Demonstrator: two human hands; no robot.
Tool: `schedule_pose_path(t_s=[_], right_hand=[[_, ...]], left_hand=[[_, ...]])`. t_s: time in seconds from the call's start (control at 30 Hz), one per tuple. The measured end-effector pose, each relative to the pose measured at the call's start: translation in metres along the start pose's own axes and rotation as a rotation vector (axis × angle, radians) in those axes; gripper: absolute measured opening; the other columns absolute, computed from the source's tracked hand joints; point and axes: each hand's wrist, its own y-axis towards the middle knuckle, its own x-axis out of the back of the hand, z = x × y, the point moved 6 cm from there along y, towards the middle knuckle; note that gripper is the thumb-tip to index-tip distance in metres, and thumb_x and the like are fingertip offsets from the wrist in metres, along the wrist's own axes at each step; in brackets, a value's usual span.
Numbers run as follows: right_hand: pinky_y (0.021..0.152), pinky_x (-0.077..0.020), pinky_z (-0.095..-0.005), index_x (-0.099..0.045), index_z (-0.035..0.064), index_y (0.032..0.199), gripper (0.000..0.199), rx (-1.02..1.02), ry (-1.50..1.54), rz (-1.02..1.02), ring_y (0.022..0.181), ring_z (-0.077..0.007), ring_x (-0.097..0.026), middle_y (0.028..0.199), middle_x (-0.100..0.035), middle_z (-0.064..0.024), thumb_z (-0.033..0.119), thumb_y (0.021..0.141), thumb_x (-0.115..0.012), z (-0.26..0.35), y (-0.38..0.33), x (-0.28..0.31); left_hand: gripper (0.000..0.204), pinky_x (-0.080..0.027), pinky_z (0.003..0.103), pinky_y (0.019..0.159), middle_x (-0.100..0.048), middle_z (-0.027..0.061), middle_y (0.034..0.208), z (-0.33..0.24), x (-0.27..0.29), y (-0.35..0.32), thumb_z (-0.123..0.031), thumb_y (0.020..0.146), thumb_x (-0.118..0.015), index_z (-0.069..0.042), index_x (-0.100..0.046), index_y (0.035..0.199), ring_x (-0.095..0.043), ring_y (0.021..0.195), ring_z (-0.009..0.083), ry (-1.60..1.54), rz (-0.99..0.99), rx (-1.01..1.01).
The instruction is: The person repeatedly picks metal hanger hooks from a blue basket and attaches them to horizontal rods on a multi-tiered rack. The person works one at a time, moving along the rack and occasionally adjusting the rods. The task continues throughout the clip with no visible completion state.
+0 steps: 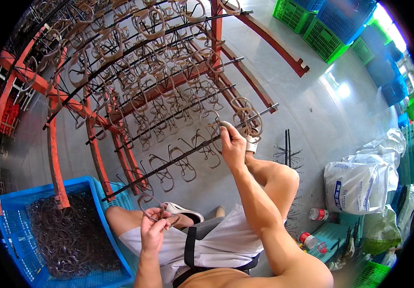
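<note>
My left hand (153, 229), low and left of centre, has its fingers closed on a thin curved brown frame (140, 200), shaped like a glasses frame. Farther forward, my right hand (233, 144) pinches another brown frame (224, 124) close to the right end of the nearest hooked rod (187, 153). Whether that frame still rests on a hook I cannot tell. Several similar looped frames (182, 164) hang from this rod. At its right end, more loops (247, 115) cluster near my shoe.
A red metal rack (53, 153) carries many rows of hanging frames. Left of my legs stands a blue crate (94, 192) filled with dark thin curved pieces (72, 235). White sacks (360, 187), plastic bottles (318, 214) and a teal crate (334, 235) lie right; stacked crates (326, 38) stand behind.
</note>
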Motion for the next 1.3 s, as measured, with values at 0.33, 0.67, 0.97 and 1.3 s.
schedule_pose_path(t_s=[0.33, 0.67, 0.97, 1.3], right_hand=[[0.049, -0.0393, -0.0246, -0.063, 0.001, 0.103, 0.022, 0.027, -0.138, -0.045, 0.052, -0.0065, -0.045, 0.06, -0.055, -0.0027, 0.017, 0.089, -0.057, 0.002, 0.007, 0.008], [0.073, -0.0405, -0.0398, -0.057, 0.0056, 0.113, 0.031, 0.518, -0.965, -0.182, 0.09, -0.0254, -0.051, 0.102, -0.053, -0.0121, 0.017, 0.085, -0.06, 0.086, -0.028, 0.002], [0.062, -0.0486, -0.0336, -0.062, 0.0044, 0.097, 0.014, 0.144, -0.012, 1.364, 0.07, -0.0205, -0.061, 0.075, -0.061, -0.0082, 0.009, 0.084, -0.06, 0.115, -0.128, -0.072], [0.041, -0.042, -0.0236, -0.055, 0.0011, 0.112, 0.025, -0.154, -0.014, -0.039, 0.046, -0.0065, -0.048, 0.063, -0.055, -0.0011, 0.018, 0.096, -0.046, 0.008, -0.05, -0.034]], left_hand=[[0.028, -0.046, 0.025, 0.071, -0.063, 0.0123, 0.1, -0.002, -0.004, 0.001, -0.004, 0.087, -0.054, -0.004, -0.049, 0.114, -0.059, 0.08, 0.0134, 0.019, 0.013, -0.062], [0.021, -0.041, 0.02, 0.053, -0.058, 0.0011, 0.073, 0.004, 0.014, -0.005, -0.011, 0.087, -0.061, 0.002, -0.06, 0.103, -0.05, 0.059, 0.0072, 0.125, 0.066, 0.032], [0.025, -0.049, 0.025, 0.073, -0.062, 0.0039, 0.087, -0.06, -0.007, 0.005, -0.009, 0.081, -0.068, 0.0, -0.057, 0.102, -0.057, 0.074, 0.0107, 0.201, 0.344, -0.138], [0.038, -0.042, 0.045, 0.086, -0.052, 0.0222, 0.113, -0.039, 0.327, -0.045, -0.018, 0.084, -0.06, -0.002, -0.05, 0.116, -0.052, 0.104, 0.037, 1.395, -1.142, 0.172]])
